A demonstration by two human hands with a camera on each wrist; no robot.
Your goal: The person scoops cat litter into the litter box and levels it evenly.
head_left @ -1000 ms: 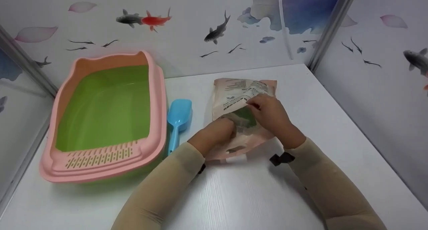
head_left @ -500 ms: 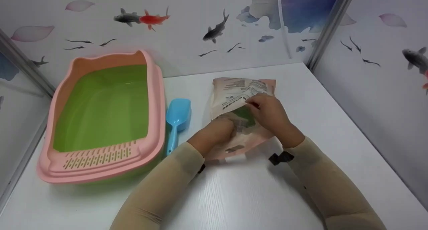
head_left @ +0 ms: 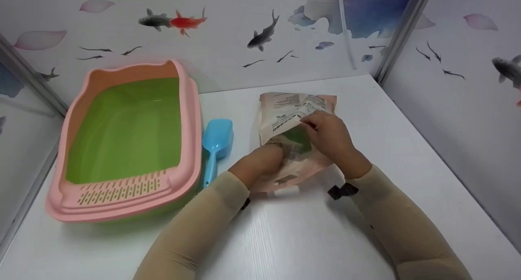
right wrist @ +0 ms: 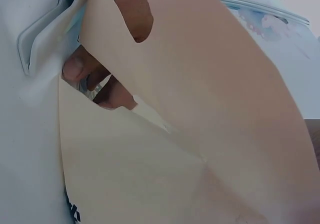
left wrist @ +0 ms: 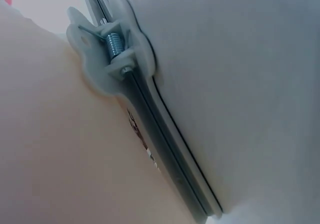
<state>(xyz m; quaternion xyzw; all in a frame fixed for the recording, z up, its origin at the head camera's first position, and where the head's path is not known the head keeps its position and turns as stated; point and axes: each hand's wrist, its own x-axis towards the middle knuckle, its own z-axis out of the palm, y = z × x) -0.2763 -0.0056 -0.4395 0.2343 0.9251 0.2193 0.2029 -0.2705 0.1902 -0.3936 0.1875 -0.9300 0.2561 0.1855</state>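
We're apparently reaching into the pale-pink paper bag (head_left: 281, 121), right of the blue plastic scoop (head_left: 218, 137): right hand (head_left: 330, 135) pinches its edge, left hand (head_left: 262, 161) has its grip hidden; next, keep it spread.

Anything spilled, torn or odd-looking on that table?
No spill shows. The paper bag looks crumpled: its printed side is creased, one edge raised above a green patch where the right hand pinches it. I can't tell whether it's torn; handling may explain it.
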